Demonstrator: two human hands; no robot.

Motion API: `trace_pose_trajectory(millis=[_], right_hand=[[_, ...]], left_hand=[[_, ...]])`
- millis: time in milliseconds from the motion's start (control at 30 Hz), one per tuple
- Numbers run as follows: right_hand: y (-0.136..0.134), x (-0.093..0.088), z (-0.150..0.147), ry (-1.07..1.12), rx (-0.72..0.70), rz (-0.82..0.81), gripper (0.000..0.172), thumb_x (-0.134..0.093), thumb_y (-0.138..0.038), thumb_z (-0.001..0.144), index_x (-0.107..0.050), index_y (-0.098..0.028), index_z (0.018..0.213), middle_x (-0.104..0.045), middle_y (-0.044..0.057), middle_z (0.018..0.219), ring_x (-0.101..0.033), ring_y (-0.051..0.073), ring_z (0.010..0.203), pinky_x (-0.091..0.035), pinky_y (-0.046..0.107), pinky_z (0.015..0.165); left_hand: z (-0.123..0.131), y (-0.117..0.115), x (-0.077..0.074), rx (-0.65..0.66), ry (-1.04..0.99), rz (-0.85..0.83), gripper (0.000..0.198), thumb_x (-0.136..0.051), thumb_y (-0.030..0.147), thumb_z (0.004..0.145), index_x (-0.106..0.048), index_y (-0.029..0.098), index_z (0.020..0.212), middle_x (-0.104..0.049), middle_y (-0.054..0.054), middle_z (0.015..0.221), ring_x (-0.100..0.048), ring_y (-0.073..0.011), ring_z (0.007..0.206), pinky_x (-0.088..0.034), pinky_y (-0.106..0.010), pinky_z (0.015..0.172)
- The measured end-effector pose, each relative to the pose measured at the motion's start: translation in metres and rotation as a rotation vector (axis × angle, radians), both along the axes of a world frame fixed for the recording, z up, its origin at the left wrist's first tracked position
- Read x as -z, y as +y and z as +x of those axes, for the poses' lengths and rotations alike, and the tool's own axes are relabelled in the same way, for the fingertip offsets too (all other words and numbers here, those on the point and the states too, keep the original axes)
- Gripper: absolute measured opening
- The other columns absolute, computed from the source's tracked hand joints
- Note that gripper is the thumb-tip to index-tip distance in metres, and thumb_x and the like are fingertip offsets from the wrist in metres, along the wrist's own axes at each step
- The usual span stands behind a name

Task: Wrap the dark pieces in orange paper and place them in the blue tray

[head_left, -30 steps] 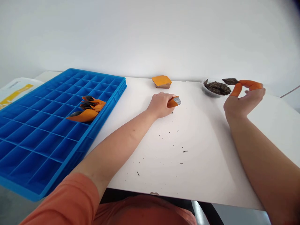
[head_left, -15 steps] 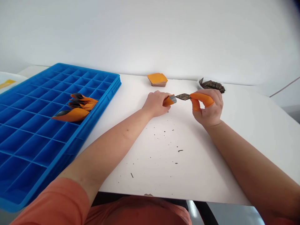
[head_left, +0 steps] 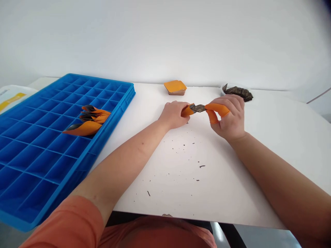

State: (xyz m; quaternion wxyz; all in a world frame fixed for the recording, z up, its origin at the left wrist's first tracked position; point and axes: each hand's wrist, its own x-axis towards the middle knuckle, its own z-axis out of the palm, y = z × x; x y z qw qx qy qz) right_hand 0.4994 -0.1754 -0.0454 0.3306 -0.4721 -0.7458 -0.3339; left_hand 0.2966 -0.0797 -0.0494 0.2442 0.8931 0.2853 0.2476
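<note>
My left hand (head_left: 174, 114) is closed around a small orange packet (head_left: 186, 111) with a silvery grey inside, its mouth pointing right. Orange finger cots (head_left: 218, 109) cover the thumb and forefinger of my right hand (head_left: 230, 119). Between those two fingertips I pinch a flat, dark brown, streaky piece (head_left: 199, 108). Its left end is at the packet's mouth; how far it reaches inside I cannot tell. Behind my right hand, a white bowl (head_left: 222, 90) holds many similar dark pieces (head_left: 238, 92).
A blue compartment tray (head_left: 38, 137) fills the left side, with several opened orange packets (head_left: 85, 128) in it. A stack of flat orange packets (head_left: 175, 86) lies by the wall. Dark crumbs (head_left: 202, 166) dot the white table (head_left: 165, 193). A white container (head_left: 15, 94) stands far left.
My right hand has moved left, bringing the dark piece closer into the packet's mouth. Less of the piece shows between the hands. The camera view has shifted slightly.
</note>
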Motion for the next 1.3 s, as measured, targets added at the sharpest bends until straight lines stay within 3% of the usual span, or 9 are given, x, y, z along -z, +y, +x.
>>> trace_pose_trajectory(millis=[200, 333, 500, 633, 733, 833, 967, 1167, 1300], right_hand=[[-0.001, 0.004, -0.008, 0.136, -0.068, 0.042, 0.011, -0.056, -0.024, 0.099, -0.061, -0.031, 0.106, -0.074, 0.002, 0.092, -0.067, 0.022, 0.085, -0.056, 0.050, 0.094], [-0.002, 0.010, -0.010, 0.307, -0.011, -0.036, 0.011, -0.054, -0.031, 0.101, -0.064, -0.031, 0.106, -0.075, 0.005, 0.105, -0.071, 0.027, 0.103, -0.056, 0.056, 0.101], [-0.006, 0.012, -0.014, 0.452, 0.000, -0.117, 0.017, -0.053, -0.030, 0.102, -0.066, -0.031, 0.113, -0.076, 0.006, 0.115, -0.070, 0.028, 0.120, -0.051, 0.061, 0.112], [-0.006, 0.010, -0.016, 0.481, -0.077, -0.149, 0.017, -0.054, -0.024, 0.101, -0.064, -0.031, 0.113, -0.080, 0.001, 0.103, -0.075, 0.023, 0.111, -0.047, 0.059, 0.118], [-0.006, 0.011, -0.013, 0.451, 0.007, -0.109, 0.014, -0.056, -0.024, 0.099, -0.065, -0.029, 0.109, -0.079, 0.001, 0.096, -0.076, 0.023, 0.101, -0.053, 0.057, 0.111], [-0.005, 0.010, -0.008, 0.340, 0.086, -0.050, 0.014, -0.057, -0.025, 0.097, -0.067, -0.029, 0.106, -0.077, 0.004, 0.094, -0.074, 0.028, 0.104, -0.056, 0.059, 0.103], [-0.003, 0.005, -0.002, 0.219, 0.097, -0.066, 0.017, -0.057, -0.027, 0.097, -0.068, -0.034, 0.109, -0.078, 0.005, 0.100, -0.074, 0.029, 0.096, -0.054, 0.062, 0.105], [-0.002, 0.005, 0.001, 0.153, 0.134, -0.063, 0.020, -0.057, -0.028, 0.098, -0.066, -0.035, 0.114, -0.079, 0.004, 0.104, -0.073, 0.029, 0.104, -0.053, 0.060, 0.107], [-0.001, 0.005, 0.003, 0.067, 0.117, -0.040, 0.015, -0.060, -0.028, 0.097, -0.067, -0.032, 0.110, -0.079, 0.003, 0.103, -0.073, 0.028, 0.107, -0.051, 0.058, 0.109]], left_hand=[[-0.002, 0.000, -0.002, 0.015, -0.023, -0.038, 0.018, -0.058, 0.013, 0.072, -0.042, 0.022, 0.071, -0.060, 0.002, 0.071, -0.052, -0.0170, 0.070, -0.036, -0.035, 0.069], [-0.002, 0.000, -0.001, 0.025, -0.022, -0.054, 0.022, -0.058, 0.015, 0.073, -0.038, 0.022, 0.069, -0.055, 0.002, 0.067, -0.050, -0.0164, 0.067, -0.037, -0.035, 0.067], [-0.002, 0.000, 0.000, 0.028, -0.036, -0.059, 0.018, -0.057, 0.014, 0.074, -0.042, 0.023, 0.070, -0.057, 0.002, 0.068, -0.051, -0.0160, 0.065, -0.039, -0.036, 0.067], [-0.002, 0.001, 0.000, 0.031, -0.025, -0.060, 0.011, -0.059, 0.015, 0.073, -0.057, 0.023, 0.079, -0.065, 0.001, 0.075, -0.057, -0.0176, 0.073, -0.043, -0.036, 0.071], [-0.002, 0.002, 0.001, 0.036, -0.015, -0.065, 0.018, -0.060, 0.015, 0.072, -0.063, 0.024, 0.087, -0.067, 0.002, 0.078, -0.059, -0.0183, 0.076, -0.044, -0.036, 0.075], [-0.002, 0.003, 0.001, 0.038, -0.016, -0.060, 0.012, -0.059, 0.015, 0.072, -0.059, 0.024, 0.081, -0.065, 0.002, 0.076, -0.057, -0.0186, 0.076, -0.044, -0.037, 0.075], [-0.001, 0.003, 0.001, 0.034, -0.016, -0.065, 0.011, -0.058, 0.015, 0.073, -0.052, 0.023, 0.074, -0.064, 0.001, 0.075, -0.056, -0.0189, 0.076, -0.042, -0.038, 0.075], [-0.001, 0.001, 0.002, 0.025, -0.016, -0.085, 0.013, -0.059, 0.014, 0.073, -0.056, 0.024, 0.081, -0.065, 0.001, 0.078, -0.059, -0.0191, 0.077, -0.043, -0.038, 0.078], [-0.001, 0.001, 0.002, -0.022, -0.014, -0.087, 0.011, -0.058, 0.015, 0.073, -0.052, 0.023, 0.076, -0.062, 0.002, 0.073, -0.057, -0.0180, 0.074, -0.042, -0.038, 0.079]])
